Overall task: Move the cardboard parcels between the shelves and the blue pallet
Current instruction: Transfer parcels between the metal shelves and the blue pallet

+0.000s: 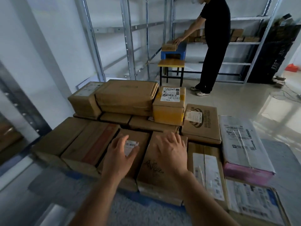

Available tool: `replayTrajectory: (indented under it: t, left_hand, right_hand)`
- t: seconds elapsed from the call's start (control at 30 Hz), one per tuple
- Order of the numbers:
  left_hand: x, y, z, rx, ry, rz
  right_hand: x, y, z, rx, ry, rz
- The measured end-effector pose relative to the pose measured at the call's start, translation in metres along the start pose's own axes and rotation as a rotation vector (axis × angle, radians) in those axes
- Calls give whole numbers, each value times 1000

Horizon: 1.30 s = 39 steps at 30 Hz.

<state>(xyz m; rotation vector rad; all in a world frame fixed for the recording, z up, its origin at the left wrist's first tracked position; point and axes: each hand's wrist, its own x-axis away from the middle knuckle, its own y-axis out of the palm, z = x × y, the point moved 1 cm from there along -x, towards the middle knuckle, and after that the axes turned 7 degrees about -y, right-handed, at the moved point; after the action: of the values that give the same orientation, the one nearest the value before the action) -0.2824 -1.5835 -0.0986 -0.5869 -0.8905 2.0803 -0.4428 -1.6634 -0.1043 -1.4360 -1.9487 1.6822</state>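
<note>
Both of my hands are spread flat, fingers loose and apart, gripping nothing. My left hand (119, 156) lies over a brown parcel with a small white label (130, 149) at lower centre, fingertips at that label. My right hand (172, 150) rests over the scribbled parcel (154, 168) just beside it; whether the palm truly presses down I cannot tell. These two sit side by side in the front row of parcels, their near edges at the blue pallet (78, 175), whose rim shows at lower left. More parcels fill the row on both sides, touching, with a grey wrapped packet (242, 144) at the right. Behind them a second tier rises, topped by a yellow-taped box (169, 108). Bare floor opens at the right of the frame. In the upper middle, a person in black (215, 38) rests a hand on a box on a blue stool (173, 53) beside the metal shelves (128, 38).
</note>
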Motion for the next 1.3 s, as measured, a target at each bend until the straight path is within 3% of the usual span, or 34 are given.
replayTrajectory:
  t: [0.47,0.83,1.0,1.3]
  left_hand:
    - [109,-86,-104,-272,-255,394]
    - [211,-165,-179,-321,-458,574]
    - [279,-213,-218,-320,-529,656]
    - [420,-293,-287,-348,-703,749]
  right_hand:
    - [34,40,-142,-87,-436,-112]
    - [85,56,-276,-224,-767,-217]
    - [134,54,-353,-270,-856,-266]
    - [249,45,-488,-338,-973,-210]
